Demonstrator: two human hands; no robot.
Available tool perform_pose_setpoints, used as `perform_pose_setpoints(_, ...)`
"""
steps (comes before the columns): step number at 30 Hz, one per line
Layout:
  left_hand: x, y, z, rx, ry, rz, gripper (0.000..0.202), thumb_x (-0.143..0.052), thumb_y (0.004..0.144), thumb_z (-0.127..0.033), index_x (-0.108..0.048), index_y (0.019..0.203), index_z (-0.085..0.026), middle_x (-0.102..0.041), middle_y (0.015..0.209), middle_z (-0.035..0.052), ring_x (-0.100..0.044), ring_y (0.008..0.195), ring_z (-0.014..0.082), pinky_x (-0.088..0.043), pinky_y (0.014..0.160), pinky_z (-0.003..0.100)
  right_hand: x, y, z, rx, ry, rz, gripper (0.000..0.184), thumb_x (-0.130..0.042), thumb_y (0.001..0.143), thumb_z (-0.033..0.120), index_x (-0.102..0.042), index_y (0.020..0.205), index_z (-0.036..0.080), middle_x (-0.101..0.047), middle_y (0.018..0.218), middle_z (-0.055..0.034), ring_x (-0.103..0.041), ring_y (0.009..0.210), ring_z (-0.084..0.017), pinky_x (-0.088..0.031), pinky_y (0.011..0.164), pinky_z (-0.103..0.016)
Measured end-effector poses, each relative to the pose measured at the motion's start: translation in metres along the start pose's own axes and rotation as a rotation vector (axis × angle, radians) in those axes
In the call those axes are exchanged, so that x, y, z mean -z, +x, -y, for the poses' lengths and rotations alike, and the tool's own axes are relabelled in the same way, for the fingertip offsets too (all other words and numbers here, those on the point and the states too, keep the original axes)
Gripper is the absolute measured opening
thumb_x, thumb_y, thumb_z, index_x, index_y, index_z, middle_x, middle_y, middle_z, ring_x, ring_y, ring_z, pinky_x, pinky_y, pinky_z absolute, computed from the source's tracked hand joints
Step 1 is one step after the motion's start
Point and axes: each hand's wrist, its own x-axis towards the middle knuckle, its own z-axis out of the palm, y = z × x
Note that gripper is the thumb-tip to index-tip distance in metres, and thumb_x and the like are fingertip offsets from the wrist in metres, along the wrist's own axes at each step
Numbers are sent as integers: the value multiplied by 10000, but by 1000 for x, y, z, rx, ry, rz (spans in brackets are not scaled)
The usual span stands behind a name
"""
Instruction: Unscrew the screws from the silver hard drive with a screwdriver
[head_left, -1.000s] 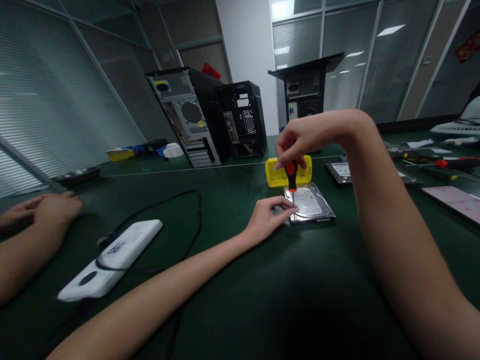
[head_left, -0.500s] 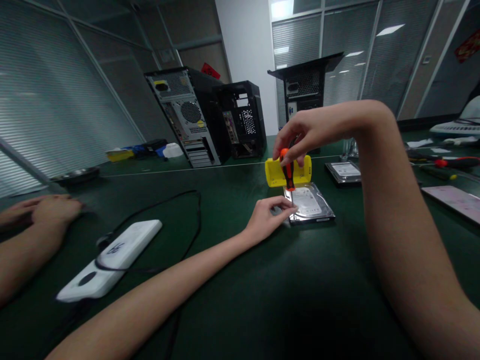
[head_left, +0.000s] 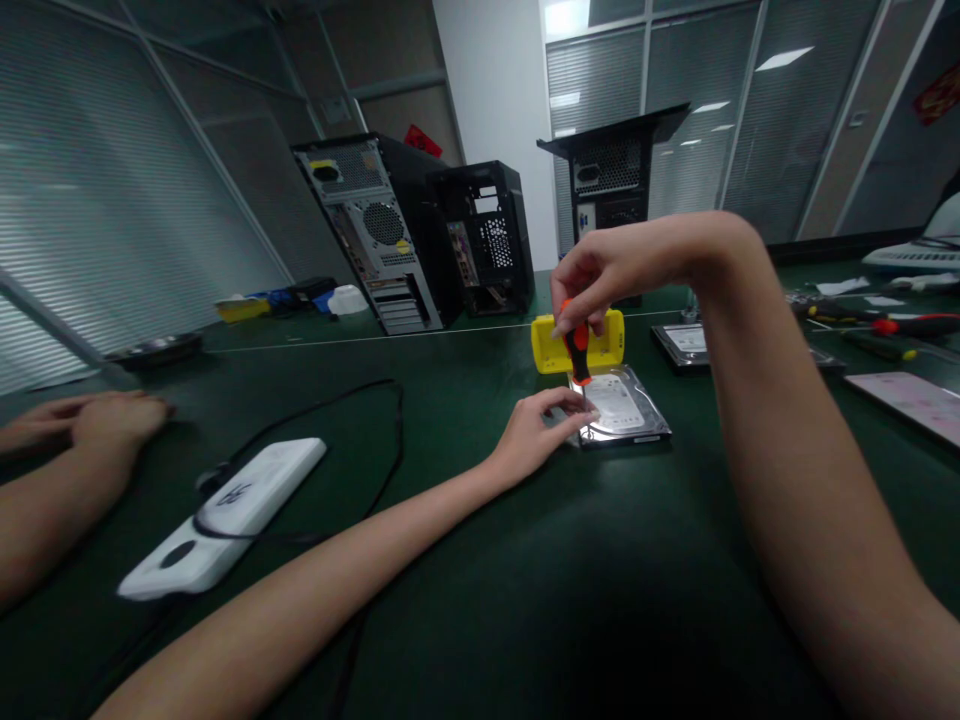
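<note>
A silver hard drive [head_left: 626, 405] lies flat on the green table [head_left: 465, 600]. My right hand [head_left: 600, 275] is closed round the orange-and-black handle of a screwdriver [head_left: 579, 350], held upright with its tip on the drive's near left corner. My left hand [head_left: 536, 430] rests on the table, its fingertips pressed against the drive's left edge near the screwdriver tip. A yellow holder [head_left: 551, 345] stands just behind the drive.
Another person's hands [head_left: 90, 425] lie on the table at far left. A white device [head_left: 225, 515] with a black cable [head_left: 375, 440] sits left of centre. Computer cases [head_left: 390, 235] stand at the back. A second drive [head_left: 686, 340] and tools [head_left: 900, 325] lie to the right.
My right hand lifted the screwdriver slightly, then lowered it back onto the drive's corner while turning it. My left hand stayed at the drive's edge.
</note>
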Motion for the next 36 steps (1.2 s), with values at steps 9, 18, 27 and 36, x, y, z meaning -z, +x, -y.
perform_pose_setpoints(9,-3,0,4,-15,22,-49,246,-591,817,-386,-668,866,-158,-681,916,53,-611,880,172,-455,833,319,-2,1,2,-79,-106,-46,462,-562,732,557,-641,991,183,-665,978,-26,-628,892,-144,-493,745,-255)
perform_pose_setpoints(18,-1,-1,2,-24,31,-1,253,-559,844,-388,-663,885,-161,-678,927,46,-612,880,156,-467,769,272,0,1,4,-80,-60,33,493,-534,761,550,-655,1047,167,-674,953,-30,-634,867,-142,-490,747,-256)
perform_pose_setpoints(27,1,-2,2,-54,94,13,238,-551,854,-369,-663,902,-165,-669,924,52,-604,878,163,-459,812,301,-2,-1,9,-60,-119,-15,530,-564,742,546,-657,1120,187,-673,1036,-33,-628,912,-159,-487,782,-264)
perform_pose_setpoints(36,2,-3,2,-25,91,23,248,-535,860,-371,-654,904,-158,-659,919,48,-599,873,165,-457,774,285,1,-4,3,1,-10,38,469,-587,760,423,-641,1154,174,-659,1078,-30,-618,953,-154,-493,824,-283)
